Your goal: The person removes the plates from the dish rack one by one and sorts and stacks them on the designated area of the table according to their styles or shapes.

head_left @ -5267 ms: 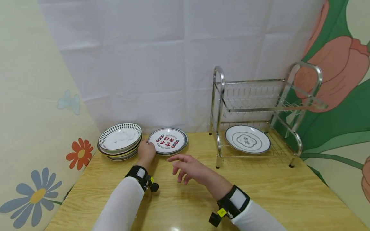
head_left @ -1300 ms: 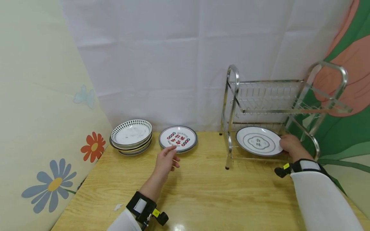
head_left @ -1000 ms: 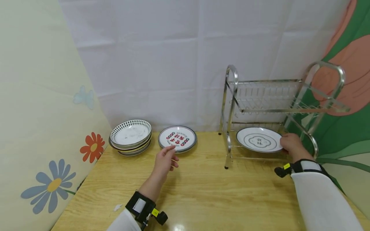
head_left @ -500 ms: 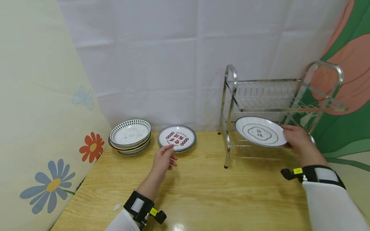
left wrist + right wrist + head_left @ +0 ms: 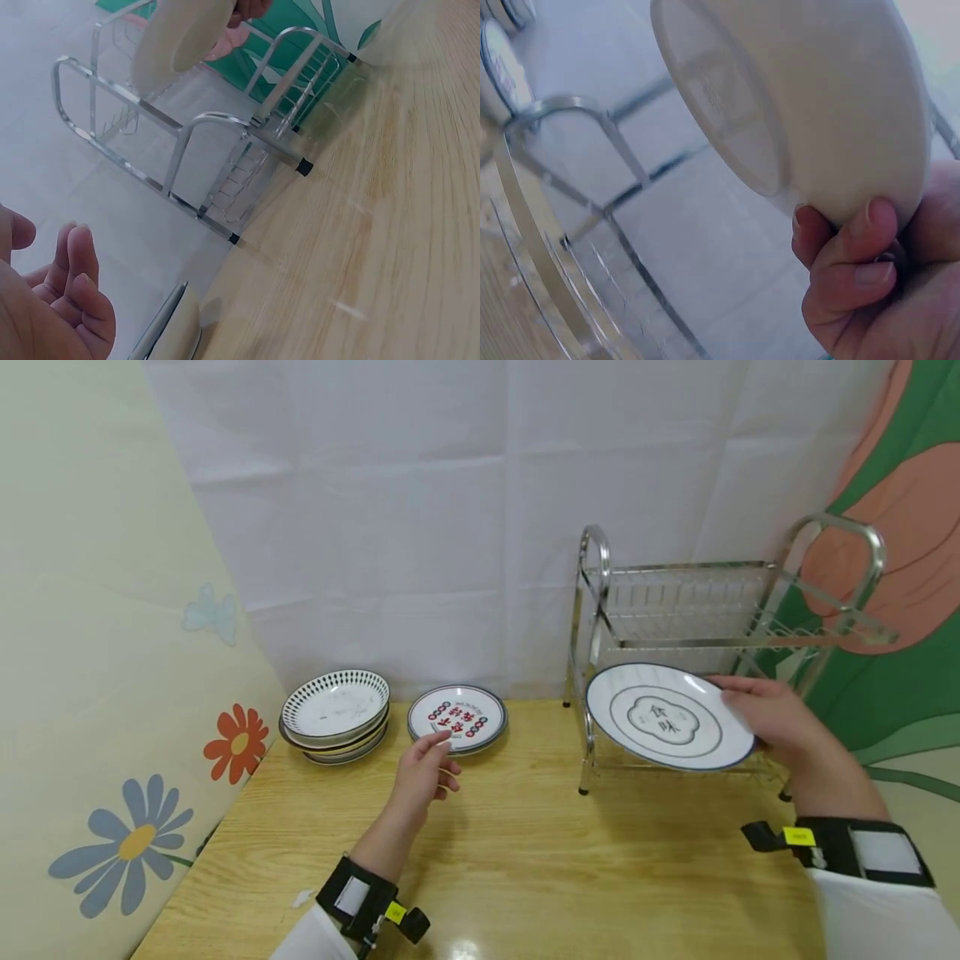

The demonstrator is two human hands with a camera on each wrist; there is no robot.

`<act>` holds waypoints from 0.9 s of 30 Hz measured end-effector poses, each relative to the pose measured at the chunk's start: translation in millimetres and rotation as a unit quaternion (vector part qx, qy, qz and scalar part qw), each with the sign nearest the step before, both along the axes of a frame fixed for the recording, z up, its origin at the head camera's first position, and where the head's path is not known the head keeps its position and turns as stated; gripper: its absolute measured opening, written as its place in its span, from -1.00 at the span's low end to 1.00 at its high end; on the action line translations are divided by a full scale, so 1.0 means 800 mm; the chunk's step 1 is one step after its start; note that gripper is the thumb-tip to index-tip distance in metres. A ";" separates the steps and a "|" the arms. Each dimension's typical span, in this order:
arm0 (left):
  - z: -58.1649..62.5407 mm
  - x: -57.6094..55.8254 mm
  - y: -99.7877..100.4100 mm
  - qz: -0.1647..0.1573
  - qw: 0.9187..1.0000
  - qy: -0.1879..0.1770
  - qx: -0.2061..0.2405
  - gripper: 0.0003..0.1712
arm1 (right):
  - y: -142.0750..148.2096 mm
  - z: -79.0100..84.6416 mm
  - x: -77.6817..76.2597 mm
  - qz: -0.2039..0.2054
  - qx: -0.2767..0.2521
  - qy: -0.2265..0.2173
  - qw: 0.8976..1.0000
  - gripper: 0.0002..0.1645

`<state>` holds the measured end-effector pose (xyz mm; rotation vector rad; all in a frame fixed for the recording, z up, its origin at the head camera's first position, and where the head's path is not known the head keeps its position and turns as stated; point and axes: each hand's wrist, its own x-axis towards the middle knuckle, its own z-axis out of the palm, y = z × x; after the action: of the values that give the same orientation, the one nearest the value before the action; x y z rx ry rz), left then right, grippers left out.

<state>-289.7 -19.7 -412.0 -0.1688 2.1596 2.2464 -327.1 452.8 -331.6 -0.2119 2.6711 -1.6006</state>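
My right hand (image 5: 776, 718) grips the right rim of a white plate (image 5: 671, 717) with a blue edge and a grey character design. The plate is held up in front of the rack's lower tier, tilted toward me. From the right wrist view, curled fingers (image 5: 851, 244) press its pale underside (image 5: 832, 97). My left hand (image 5: 426, 772) hovers with loose fingers and holds nothing. Just behind it lies a short stack of plates (image 5: 457, 718), the top one printed in red. Farther left stands a taller pile of dishes (image 5: 336, 714), topped by a black-patterned bowl.
A two-tier metal dish rack (image 5: 690, 643) stands at the back right of the wooden table (image 5: 525, 868). A white cloth (image 5: 390, 527) hangs behind everything. Near the left front lies a small white scrap (image 5: 302, 898).
My right hand has lifted the plate off the rack's lower tier and drawn it forward and up. The left hand, earlier at the dish pile, has lately stayed near the red-printed plate.
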 end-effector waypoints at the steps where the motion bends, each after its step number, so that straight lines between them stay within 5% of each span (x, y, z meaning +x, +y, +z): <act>1: 0.001 0.001 0.001 -0.003 1.000 0.001 0.001 -0.55 | -0.005 0.001 0.003 0.005 -0.003 0.001 1.000 -0.27; 6: 0.010 0.008 0.005 -0.020 1.000 0.008 0.014 -0.52 | -0.034 0.007 0.014 0.060 -0.061 0.025 0.996 -0.30; 13: 0.030 0.025 0.009 -0.049 0.998 0.031 0.036 -0.46 | -0.099 0.018 0.027 0.140 -0.174 0.019 0.975 -0.24; 20: 0.055 0.046 0.010 -0.094 0.992 0.058 0.054 -0.33 | -0.169 0.017 0.034 0.146 -0.225 0.001 0.963 -0.30; 27: 0.074 0.064 0.009 -0.111 0.987 0.097 0.057 -0.31 | -0.221 0.015 0.033 0.104 -0.224 0.022 0.969 -0.41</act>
<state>-238.6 -12.6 -352.4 0.2907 2.0056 2.3311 -300.7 275.7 -319.7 -0.5187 2.1832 -2.1155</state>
